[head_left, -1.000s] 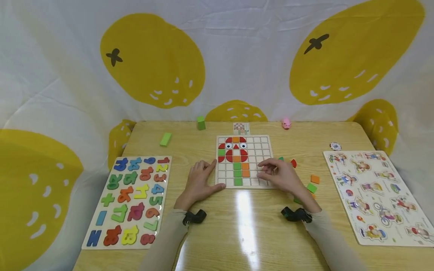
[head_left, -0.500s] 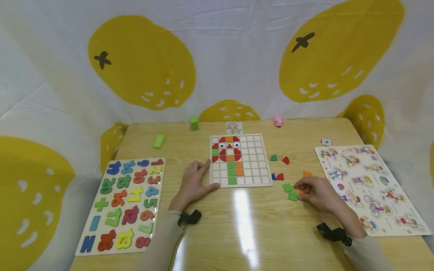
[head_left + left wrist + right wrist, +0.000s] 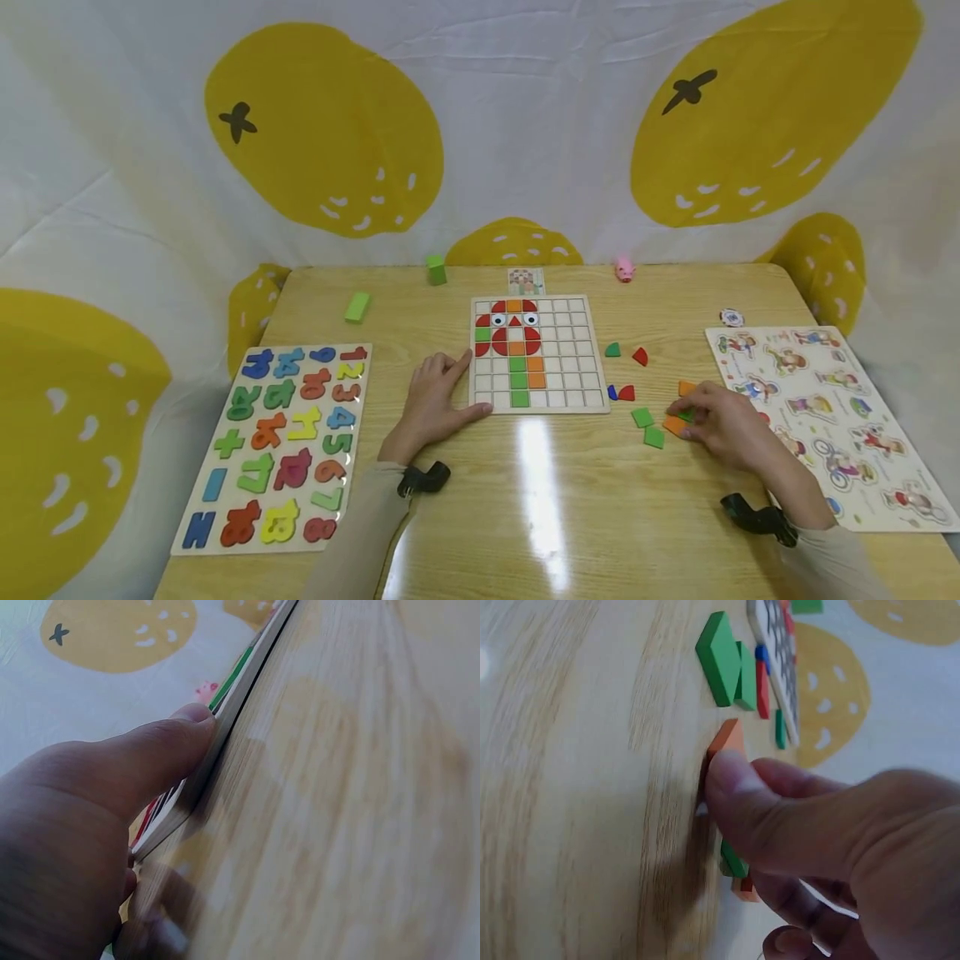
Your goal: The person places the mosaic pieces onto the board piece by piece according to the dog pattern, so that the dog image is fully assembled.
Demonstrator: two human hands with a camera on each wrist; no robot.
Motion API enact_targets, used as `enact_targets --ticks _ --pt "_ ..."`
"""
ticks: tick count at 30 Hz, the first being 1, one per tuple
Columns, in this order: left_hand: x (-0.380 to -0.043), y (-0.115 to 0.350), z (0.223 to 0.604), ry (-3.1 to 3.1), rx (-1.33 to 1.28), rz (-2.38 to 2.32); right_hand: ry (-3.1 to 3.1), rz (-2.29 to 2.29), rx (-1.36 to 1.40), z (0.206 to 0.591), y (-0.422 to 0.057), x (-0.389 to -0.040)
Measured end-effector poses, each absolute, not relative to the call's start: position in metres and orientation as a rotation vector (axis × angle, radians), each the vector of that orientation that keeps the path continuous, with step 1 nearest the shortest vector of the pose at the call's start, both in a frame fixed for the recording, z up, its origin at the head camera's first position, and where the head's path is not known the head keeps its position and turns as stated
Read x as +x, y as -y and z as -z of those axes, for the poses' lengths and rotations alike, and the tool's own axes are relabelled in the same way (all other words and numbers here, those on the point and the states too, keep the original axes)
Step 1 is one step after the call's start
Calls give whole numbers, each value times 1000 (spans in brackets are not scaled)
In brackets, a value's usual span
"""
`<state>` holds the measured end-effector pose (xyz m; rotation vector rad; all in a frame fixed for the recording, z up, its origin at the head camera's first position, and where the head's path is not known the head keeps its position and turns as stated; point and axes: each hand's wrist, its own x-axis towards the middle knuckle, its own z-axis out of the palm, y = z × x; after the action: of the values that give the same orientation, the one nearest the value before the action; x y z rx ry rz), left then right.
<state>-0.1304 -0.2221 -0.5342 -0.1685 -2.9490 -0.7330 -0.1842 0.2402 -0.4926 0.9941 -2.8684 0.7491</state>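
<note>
In the head view, a wooden grid board (image 3: 568, 393) bears red, orange and green tiles and two eye pieces. My left hand (image 3: 433, 408) rests at its lower-left corner, index finger at the left edge and thumb on the front edge; the left wrist view shows the thumb (image 3: 172, 739) against the board's side. To the right of the board, my right hand (image 3: 723, 425) pinches an orange square tile (image 3: 675, 427) at the table. A green tile (image 3: 735, 859) lies by those fingers in the right wrist view. Two green square tiles (image 3: 642, 417) lie just left of the hand.
Red, blue and green wedge pieces (image 3: 626, 392) lie beside the board. A pattern card (image 3: 526, 282) is behind it. A number puzzle (image 3: 281, 450) is at left, a picture puzzle (image 3: 832, 417) at right. Green blocks (image 3: 357, 307), a pink pig (image 3: 624, 269) and a round chip (image 3: 731, 317) stand around.
My right hand has moved from over the board's right side to the loose tiles and now pinches an orange one. The left hand stays at the board's corner. The head view has shifted slightly.
</note>
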Motion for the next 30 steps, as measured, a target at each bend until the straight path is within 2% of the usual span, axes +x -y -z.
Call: enact_targets --ticks 5,11,15,18,21,26,30 --pt "-131 223 535 2958 -168 724 2858 -789 1033 495 -234 -187" --pt "-132 223 536 2957 -162 718 2866 -881 917 488 -220 -199" --pt "-132 223 536 2949 -163 722 2810 -1206 867 478 -195 -213" --pt "-132 223 536 2941 -159 728 2748 -1550 844 477 -165 -225" --pt "-132 223 535 2937 -161 729 2736 -1704 830 481 -132 -233" --pt "-131 223 537 2940 -171 723 2806 -1508 819 493 -90 -238" --pt "-131 223 537 2927 -176 741 2853 -1314 829 501 -74 -240"
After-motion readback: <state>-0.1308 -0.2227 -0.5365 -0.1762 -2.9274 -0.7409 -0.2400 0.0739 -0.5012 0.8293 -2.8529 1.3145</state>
